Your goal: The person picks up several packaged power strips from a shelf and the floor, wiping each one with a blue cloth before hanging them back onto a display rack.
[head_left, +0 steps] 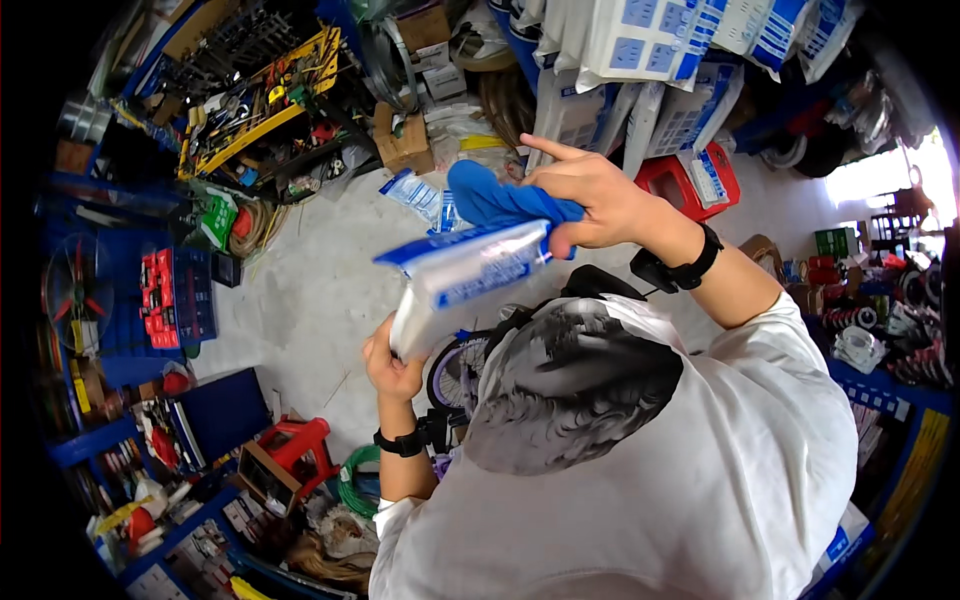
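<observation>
In front of my chest, my left hand (392,367) grips the lower left end of a flat package in white and blue plastic wrapping (480,281). The package is tilted and bears printed writing. My right hand (600,196) holds a bunched blue cloth (499,196) at the package's upper right edge. Its thumb lies by the corner of the wrapping while the index finger points away. Part of the cloth is hidden behind my fingers. The far side of the package cannot be seen.
Below the package a small bicycle's wheel (459,371) shows. Red plastic stools (319,450) stand on the concrete floor (300,300). Wrapped socket panels (637,45) hang ahead at the right. A yellow tool tray (247,142) lies ahead left, near a cardboard box (403,142).
</observation>
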`<control>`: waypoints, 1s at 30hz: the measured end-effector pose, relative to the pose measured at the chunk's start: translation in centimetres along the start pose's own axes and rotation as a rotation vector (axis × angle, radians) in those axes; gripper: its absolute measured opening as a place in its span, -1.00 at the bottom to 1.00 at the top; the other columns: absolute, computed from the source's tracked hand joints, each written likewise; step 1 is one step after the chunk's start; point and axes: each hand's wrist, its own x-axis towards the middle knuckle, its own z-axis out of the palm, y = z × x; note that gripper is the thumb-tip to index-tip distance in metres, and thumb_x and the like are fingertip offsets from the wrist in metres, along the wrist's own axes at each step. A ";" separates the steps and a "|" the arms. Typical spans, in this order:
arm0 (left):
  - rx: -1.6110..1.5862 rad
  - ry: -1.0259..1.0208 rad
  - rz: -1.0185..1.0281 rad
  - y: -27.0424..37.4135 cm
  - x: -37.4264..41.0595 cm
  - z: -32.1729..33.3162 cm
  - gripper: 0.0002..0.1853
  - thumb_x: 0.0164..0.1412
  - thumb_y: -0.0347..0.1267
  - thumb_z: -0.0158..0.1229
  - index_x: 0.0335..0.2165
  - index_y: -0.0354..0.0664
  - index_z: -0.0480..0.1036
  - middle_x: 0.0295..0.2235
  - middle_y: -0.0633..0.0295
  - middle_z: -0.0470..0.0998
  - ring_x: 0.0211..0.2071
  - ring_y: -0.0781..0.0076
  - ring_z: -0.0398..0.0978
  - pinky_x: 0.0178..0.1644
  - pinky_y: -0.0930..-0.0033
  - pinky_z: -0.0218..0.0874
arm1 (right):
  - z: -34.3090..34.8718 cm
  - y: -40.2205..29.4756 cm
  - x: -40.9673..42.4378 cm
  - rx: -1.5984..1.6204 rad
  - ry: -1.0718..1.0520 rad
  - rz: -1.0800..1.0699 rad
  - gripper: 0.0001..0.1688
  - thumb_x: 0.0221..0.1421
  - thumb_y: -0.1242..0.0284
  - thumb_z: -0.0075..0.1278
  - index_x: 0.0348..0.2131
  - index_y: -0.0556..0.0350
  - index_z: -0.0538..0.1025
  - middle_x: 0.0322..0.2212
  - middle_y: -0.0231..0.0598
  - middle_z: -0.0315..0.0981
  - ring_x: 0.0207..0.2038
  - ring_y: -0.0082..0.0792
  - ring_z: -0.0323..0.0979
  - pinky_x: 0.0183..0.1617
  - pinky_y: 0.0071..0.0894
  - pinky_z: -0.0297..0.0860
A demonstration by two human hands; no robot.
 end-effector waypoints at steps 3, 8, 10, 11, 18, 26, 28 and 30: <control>-0.207 -0.081 -0.195 -0.3 0.6 1.2 -0.37 0.08 -0.36 0.43 0.07 -0.48 0.43 -0.24 -0.10 0.68 -0.23 0.22 0.67 -0.05 0.30 0.42 | 0.5 -1.9 0.0 -0.210 0.020 0.147 -0.24 0.18 -0.14 0.07 -0.08 0.27 0.54 -0.23 -0.03 0.60 -0.11 0.12 0.58 0.33 0.16 0.29; -0.125 -0.165 -0.104 -1.2 1.7 4.1 -0.38 0.07 -0.41 0.42 0.08 -0.43 0.43 -0.21 -0.08 0.68 -0.20 0.19 0.66 -0.05 0.26 0.43 | 2.1 -4.5 1.4 -0.281 0.148 0.152 -0.34 0.19 -0.04 0.08 0.03 0.09 0.53 -0.13 -0.09 0.61 -0.08 0.05 0.58 -0.02 -0.09 0.52; -0.155 -0.122 -0.097 -1.5 1.8 5.3 -0.37 0.04 -0.37 0.45 0.06 -0.42 0.45 -0.23 -0.06 0.68 -0.23 0.19 0.66 -0.06 0.26 0.43 | 1.4 -4.3 0.8 -0.272 0.190 0.128 -0.40 0.15 0.02 0.15 0.00 0.06 0.55 -0.19 -0.18 0.61 -0.15 -0.03 0.59 -0.11 -0.15 0.51; -0.113 -0.075 -0.045 -1.5 1.8 5.7 -0.36 0.01 -0.34 0.46 0.04 -0.43 0.47 -0.23 -0.06 0.68 -0.24 0.20 0.66 -0.07 0.27 0.43 | 1.0 -3.9 0.1 -0.266 0.203 0.118 -0.43 0.13 0.05 0.18 -0.02 0.05 0.56 -0.22 -0.22 0.61 -0.19 -0.07 0.59 -0.15 -0.17 0.51; -0.220 -0.064 -0.023 -1.0 1.5 8.0 -0.36 -0.03 -0.22 0.46 -0.05 -0.44 0.50 -0.21 0.02 0.64 -0.21 0.25 0.60 -0.05 0.28 0.37 | -3.9 1.7 -12.4 -0.330 0.223 0.120 -0.42 0.10 -0.05 0.17 -0.32 0.15 0.57 -0.50 -0.14 0.44 -0.46 0.00 0.50 -0.39 -0.26 0.44; -0.366 -0.074 -0.033 4.0 5.8 19.3 -0.36 0.05 -0.16 0.43 -0.07 -0.51 0.49 -0.24 0.02 0.66 -0.20 0.29 0.60 -0.06 0.28 0.38 | -6.6 3.8 -22.5 1.245 0.948 0.698 -0.02 0.40 -0.27 -0.54 0.04 0.22 0.53 -0.01 -0.21 0.58 -0.01 -0.35 0.53 0.15 -0.27 0.40; -0.363 -0.208 -0.035 6.0 7.6 22.6 -0.35 0.07 -0.17 0.41 -0.05 -0.52 0.48 -0.22 0.00 0.66 -0.19 0.27 0.60 -0.06 0.28 0.38 | -8.6 3.0 -24.3 1.487 0.978 0.586 0.16 0.28 -0.41 -0.44 0.27 0.30 0.29 0.24 -0.06 0.34 0.25 -0.23 0.33 0.34 -0.19 0.25; -0.370 -0.306 -0.057 7.9 9.0 26.1 -0.35 0.09 -0.17 0.40 -0.04 -0.53 0.47 -0.20 -0.02 0.65 -0.18 0.24 0.60 -0.05 0.28 0.38 | -11.6 2.5 -27.2 1.548 1.003 0.555 0.18 0.28 -0.40 -0.40 0.30 0.35 0.23 0.24 0.01 0.34 0.25 -0.15 0.35 0.34 -0.16 0.25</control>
